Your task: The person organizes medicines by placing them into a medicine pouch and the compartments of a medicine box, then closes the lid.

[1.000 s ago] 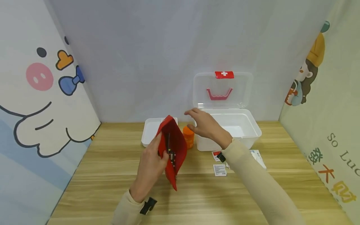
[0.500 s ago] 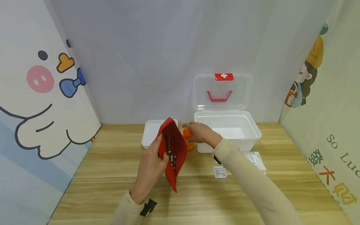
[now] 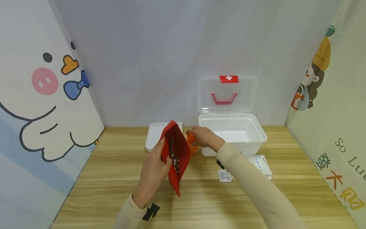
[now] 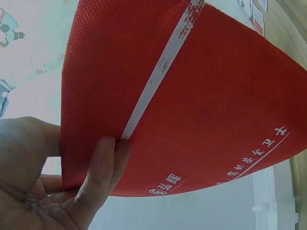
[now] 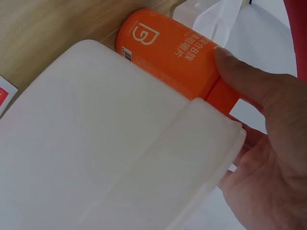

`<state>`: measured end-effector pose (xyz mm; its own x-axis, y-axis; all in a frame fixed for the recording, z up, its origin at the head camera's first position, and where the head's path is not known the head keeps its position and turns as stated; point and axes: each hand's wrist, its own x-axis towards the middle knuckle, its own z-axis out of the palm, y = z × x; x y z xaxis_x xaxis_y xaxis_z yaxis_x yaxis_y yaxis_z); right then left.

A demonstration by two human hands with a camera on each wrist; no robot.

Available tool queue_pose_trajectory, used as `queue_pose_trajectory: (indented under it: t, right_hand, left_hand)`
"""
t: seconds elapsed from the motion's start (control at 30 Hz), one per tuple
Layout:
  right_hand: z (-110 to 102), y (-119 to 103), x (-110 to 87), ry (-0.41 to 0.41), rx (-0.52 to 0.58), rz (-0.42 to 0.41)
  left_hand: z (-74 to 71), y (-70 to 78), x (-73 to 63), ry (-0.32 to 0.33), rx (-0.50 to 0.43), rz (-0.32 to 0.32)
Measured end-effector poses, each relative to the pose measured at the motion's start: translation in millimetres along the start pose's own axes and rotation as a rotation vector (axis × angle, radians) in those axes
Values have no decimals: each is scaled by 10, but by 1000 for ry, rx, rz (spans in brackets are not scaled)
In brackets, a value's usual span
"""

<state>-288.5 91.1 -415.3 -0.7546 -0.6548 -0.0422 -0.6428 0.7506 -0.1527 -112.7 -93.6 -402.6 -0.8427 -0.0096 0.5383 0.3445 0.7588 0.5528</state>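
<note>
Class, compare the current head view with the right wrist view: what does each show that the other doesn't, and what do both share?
Only the head view shows the left hand, the raised clear lid with its pink handle, and the "Surgical" packet.

Only the right wrist view shows the barcode on the bottle.

Both show the right hand holding the orange bottle, the white box beside it, and at least part of the red pouch.

Here's the pale grey backdrop point(image 3: 148, 73), softly creased, rising beyond the right hand point(image 3: 204, 137); out left of the left hand point(image 3: 153, 167), a white-and-blue cartoon panel point(image 3: 43, 114); far right of the right hand, a pale green lettered panel point(image 3: 337, 124); beneath both hands, a wood-grain tabletop point(image 3: 211, 203).
</note>
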Motion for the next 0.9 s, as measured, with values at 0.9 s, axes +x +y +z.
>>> queue_pose_trajectory:
  t: [0.9]
  right_hand:
    - [-694, -114, -456, 370, 95, -87]
  left_hand:
    - [-38, -12, -9, -19, -36, -31]
